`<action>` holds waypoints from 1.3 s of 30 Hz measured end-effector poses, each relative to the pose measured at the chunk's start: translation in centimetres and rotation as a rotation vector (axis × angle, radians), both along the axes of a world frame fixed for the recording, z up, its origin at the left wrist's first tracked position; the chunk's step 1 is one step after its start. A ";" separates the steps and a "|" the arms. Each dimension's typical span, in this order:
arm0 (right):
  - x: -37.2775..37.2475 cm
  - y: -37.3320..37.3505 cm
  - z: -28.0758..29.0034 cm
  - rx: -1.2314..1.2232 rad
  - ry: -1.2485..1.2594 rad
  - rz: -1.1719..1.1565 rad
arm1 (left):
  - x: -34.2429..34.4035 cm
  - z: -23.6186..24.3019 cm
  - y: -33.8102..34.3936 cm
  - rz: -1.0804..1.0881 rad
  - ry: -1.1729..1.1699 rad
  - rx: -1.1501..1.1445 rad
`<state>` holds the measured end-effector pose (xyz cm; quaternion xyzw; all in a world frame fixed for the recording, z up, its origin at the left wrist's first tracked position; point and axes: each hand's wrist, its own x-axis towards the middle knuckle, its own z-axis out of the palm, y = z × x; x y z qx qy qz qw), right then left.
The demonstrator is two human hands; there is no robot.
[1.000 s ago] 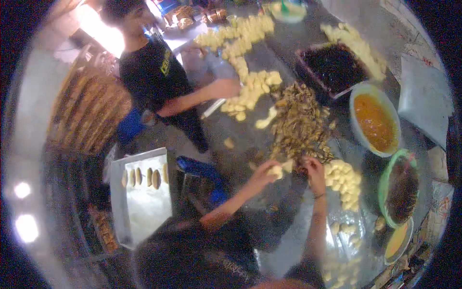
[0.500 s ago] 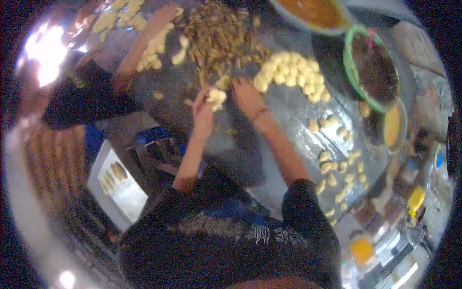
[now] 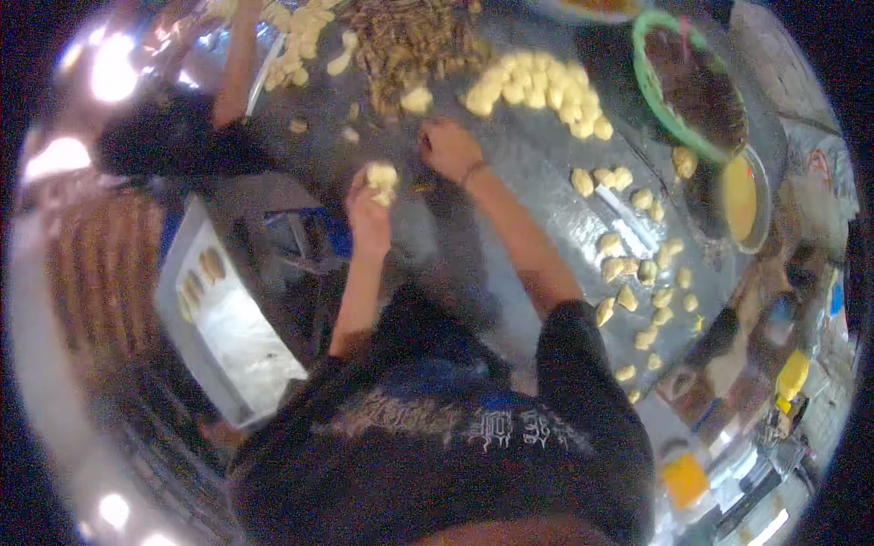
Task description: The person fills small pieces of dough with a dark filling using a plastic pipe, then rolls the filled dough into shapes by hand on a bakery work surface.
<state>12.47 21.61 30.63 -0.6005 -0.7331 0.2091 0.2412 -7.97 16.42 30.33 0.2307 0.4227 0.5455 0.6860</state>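
Observation:
My left hand (image 3: 370, 220) is closed around a lump of pale yellow dough (image 3: 382, 181), raised over the dark metal table (image 3: 423, 250). Ahead and to the right, my right hand (image 3: 452, 150) has its fingers curled in; whether anything small is pinched there is hidden. Just beyond it lies a loose dough piece (image 3: 416, 100) at the near edge of a heap of brown strips (image 3: 410, 45). Rows of rounded dough pieces (image 3: 537, 86) sit close together to the right of the heap.
Uneven, browner dough lumps (image 3: 628, 268) are scattered at the right. Beyond them stand a green-rimmed basin (image 3: 645, 91) with dark contents and a bowl of yellow liquid (image 3: 742, 202). A co-worker's arm (image 3: 238, 68) reaches in at far left. A white tray (image 3: 250, 355) stands lower left.
Both hands have drawn back from the brown heap, and the left has moved apart from the right with the dough. The whole view has shifted, and the co-worker's arm has changed position.

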 end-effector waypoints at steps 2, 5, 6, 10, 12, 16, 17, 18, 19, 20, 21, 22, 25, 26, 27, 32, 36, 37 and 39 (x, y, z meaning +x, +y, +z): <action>-0.5 -1.7 0.0 0.010 0.075 -0.145 | -0.8 -0.3 -1.5 0.009 0.034 -0.003; -0.7 -2.3 -0.2 0.186 0.125 -0.353 | -2.2 -1.3 -2.5 0.050 -0.007 -0.004; -0.5 -2.4 -0.7 0.343 0.098 -0.426 | -2.2 -1.3 -2.9 0.035 0.156 0.060; 0.5 -0.3 -1.8 0.415 -0.186 -0.411 | -1.7 -0.5 -2.6 -0.083 0.505 0.216; 0.5 0.7 -2.2 0.254 -0.410 -0.448 | -0.9 -0.1 -1.4 -0.213 0.609 0.293; 1.5 1.8 -2.3 0.088 -0.428 -0.467 | 2.6 3.0 0.1 -0.457 0.814 0.424; -0.2 0.4 -0.4 0.008 -0.249 -0.360 | 2.0 2.6 0.4 -0.536 0.846 0.485; -1.0 -1.1 1.4 -0.067 -0.079 -0.268 | 2.0 1.8 0.8 -0.601 0.808 0.494; -0.6 -2.8 0.7 -0.083 -0.097 -0.293 | 2.9 0.6 0.7 -0.626 0.781 0.493; -0.5 -4.1 -0.1 -0.009 0.097 -0.270 | 3.2 0.3 0.6 -0.736 0.732 0.321; 0.4 -4.5 -0.8 0.068 0.279 -0.245 | 4.1 0.0 0.7 -0.840 0.670 0.150; 1.4 -4.3 -0.5 0.056 0.275 -0.257 | 5.1 0.7 0.9 -0.894 0.783 0.095; 4.5 -3.5 -0.3 0.184 0.164 -0.766 | 6.2 -0.5 1.2 -0.871 0.775 0.236; 5.2 -3.0 -0.7 0.191 0.000 -0.653 | 6.3 -0.7 1.6 -0.813 0.849 0.236; 5.7 -2.9 -1.1 0.193 -0.168 -0.544 | 6.5 -0.3 2.3 -0.830 0.839 0.234; -4.2 -3.9 -0.8 -0.058 0.281 -0.730 | 2.7 -1.7 9.7 -0.380 1.122 0.465; -9.1 -0.6 -0.1 0.078 0.372 -0.592 | 0.8 -1.4 14.8 -0.176 1.117 0.633; -9.1 0.7 0.3 0.113 0.390 -0.538 | 0.5 -1.0 15.5 -0.119 1.057 0.603; -7.3 1.4 0.1 0.159 0.349 -0.581 | -0.4 0.2 15.6 -0.095 0.905 0.464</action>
